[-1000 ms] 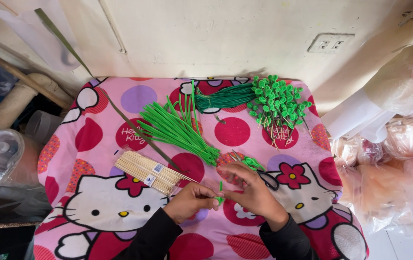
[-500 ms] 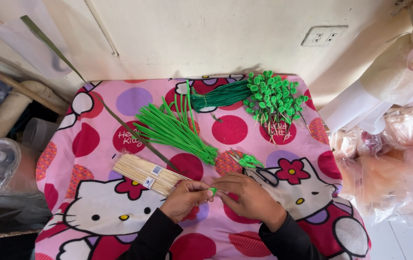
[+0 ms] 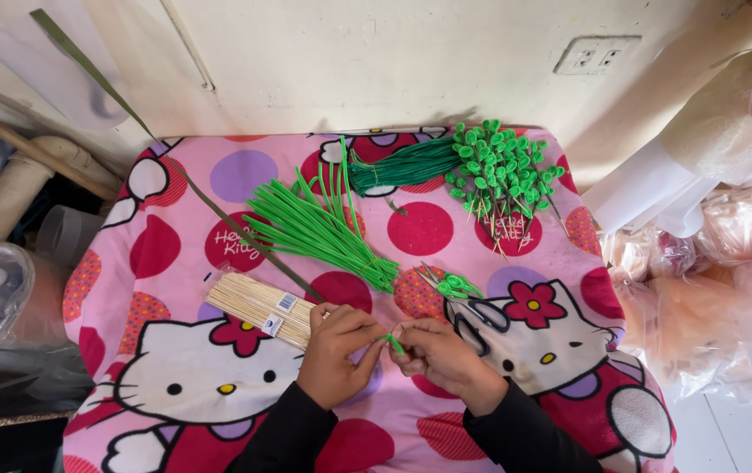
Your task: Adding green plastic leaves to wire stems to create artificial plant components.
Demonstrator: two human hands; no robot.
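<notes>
Left hand (image 3: 334,352) and right hand (image 3: 440,355): both pinched shut on one small green strip (image 3: 391,342), held between them above the pink patterned cloth (image 3: 174,219) of the worktop. Pack of bamboo skewers (image 3: 260,305): touching left hand. Black scissors (image 3: 481,312): beside right hand. Loose green strips (image 3: 319,229) and finished green-tipped sticks (image 3: 498,171): farther back.

Small green strip (image 3: 392,342) (bent, pinched)
</notes>
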